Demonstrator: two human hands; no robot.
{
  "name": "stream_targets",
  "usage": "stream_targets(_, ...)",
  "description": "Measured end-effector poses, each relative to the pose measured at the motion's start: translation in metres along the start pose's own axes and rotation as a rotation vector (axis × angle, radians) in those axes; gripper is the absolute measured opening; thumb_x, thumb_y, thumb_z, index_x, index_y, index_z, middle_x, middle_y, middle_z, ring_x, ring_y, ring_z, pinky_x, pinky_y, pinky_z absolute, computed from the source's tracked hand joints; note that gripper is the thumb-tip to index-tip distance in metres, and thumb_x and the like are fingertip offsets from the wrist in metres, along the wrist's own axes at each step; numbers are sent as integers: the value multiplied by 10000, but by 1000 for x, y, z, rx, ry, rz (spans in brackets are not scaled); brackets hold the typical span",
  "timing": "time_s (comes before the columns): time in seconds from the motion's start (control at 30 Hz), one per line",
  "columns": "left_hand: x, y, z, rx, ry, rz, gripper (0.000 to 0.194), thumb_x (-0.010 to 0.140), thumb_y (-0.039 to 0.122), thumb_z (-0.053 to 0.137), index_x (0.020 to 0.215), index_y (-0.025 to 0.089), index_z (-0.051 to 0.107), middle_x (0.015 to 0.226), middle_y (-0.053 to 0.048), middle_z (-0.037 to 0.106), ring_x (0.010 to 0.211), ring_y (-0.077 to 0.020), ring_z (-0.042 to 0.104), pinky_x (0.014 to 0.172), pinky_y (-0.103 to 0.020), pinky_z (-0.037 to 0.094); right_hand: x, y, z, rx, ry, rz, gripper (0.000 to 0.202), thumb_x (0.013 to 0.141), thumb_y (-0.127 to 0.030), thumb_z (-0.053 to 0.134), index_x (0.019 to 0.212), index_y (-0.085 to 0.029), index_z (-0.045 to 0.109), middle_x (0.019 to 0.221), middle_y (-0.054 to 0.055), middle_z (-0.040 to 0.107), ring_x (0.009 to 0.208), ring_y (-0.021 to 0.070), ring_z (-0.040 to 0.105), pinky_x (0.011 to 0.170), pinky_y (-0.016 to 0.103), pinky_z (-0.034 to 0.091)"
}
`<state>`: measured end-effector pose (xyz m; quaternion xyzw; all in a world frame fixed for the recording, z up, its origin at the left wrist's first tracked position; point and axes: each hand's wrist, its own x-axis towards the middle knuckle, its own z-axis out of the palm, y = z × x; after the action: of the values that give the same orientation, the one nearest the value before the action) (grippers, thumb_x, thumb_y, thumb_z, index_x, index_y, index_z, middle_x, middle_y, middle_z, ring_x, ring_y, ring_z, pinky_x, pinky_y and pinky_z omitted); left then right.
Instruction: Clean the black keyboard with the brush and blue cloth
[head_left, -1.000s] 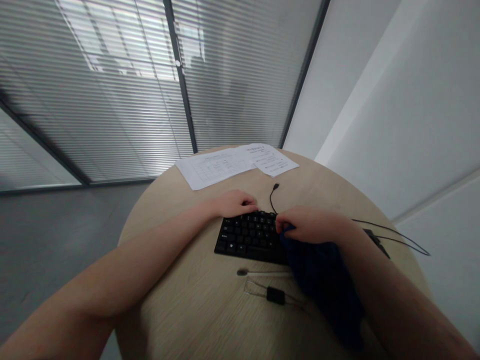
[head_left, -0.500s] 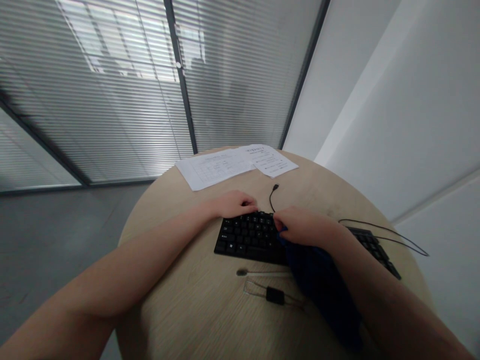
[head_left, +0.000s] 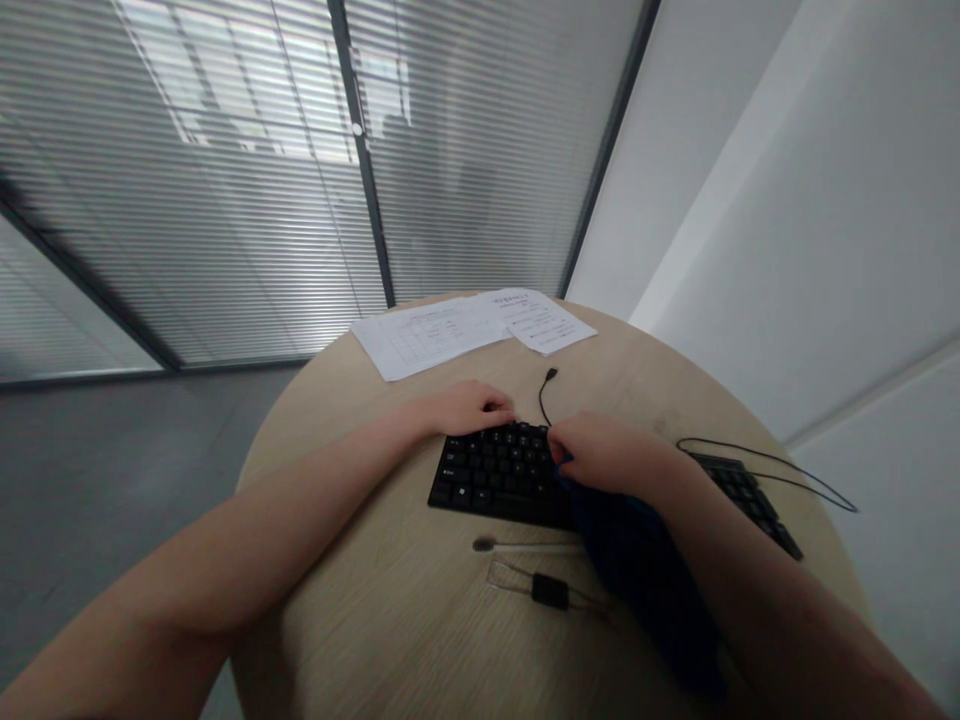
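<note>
Probably an office: glass partition with blinds (head_left: 247,200), keyboard (head_left: 502,475), printed papers (head_left: 450,335).

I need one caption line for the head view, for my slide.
Left hand steadies a black keyboard while right hand presses a dark blue cloth on it.

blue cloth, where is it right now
In the head view, the blue cloth lies right of centre, draped over the black keyboard, pinched by the right hand.
</note>
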<state>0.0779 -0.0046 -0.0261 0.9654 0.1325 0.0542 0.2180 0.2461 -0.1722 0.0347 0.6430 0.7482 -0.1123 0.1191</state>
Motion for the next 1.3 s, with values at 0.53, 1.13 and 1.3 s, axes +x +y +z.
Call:
stream_targets(0.53,0,1,0,11,-7,0,373,944,450,442,825,204,696,715,-8,650,662,-137,541,639,-267,368,0,2,2,34,-32,-26,163,767,-185,599,893,-211,699,919,58,714,835,200,635,654,267,400)
stream_targets(1.13,0,0,0,-13,-4,3,370,941,451,452,863,201,713,746,-15,671,681,-139,553,649,-266,376,0,2,0,56,-16,-27,185,748,-181,596,892,-209,709,906,50,718,817,197,631,628,263,377)
stream_targets(1.3,-1,0,0,-1,-4,-7,361,940,448,458,861,206,713,744,-12,668,680,-140,557,644,-267,378,-1,1,-1,48,-20,-20,173,758,-176,593,888,-210,702,902,49,719,817,193,633,631,260,380)
